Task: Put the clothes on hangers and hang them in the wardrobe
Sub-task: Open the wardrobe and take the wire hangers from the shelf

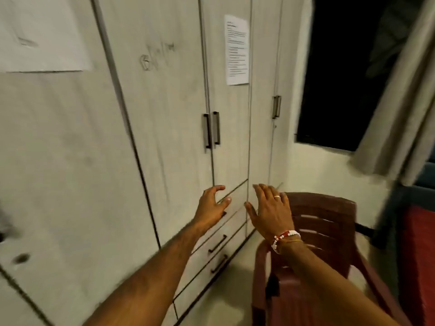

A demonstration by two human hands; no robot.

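Reaching both empty hands toward the shut wardrobe, left hand loosely spread, right hand flat with fingers straight, likely heading for the upright handles lying at 12 o'clock from the nearer left hand; seeing no clothes or hangers.

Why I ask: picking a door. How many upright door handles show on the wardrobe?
3: left handle and right handle paired at the middle seam, a third handle farther right. Others may be hidden.
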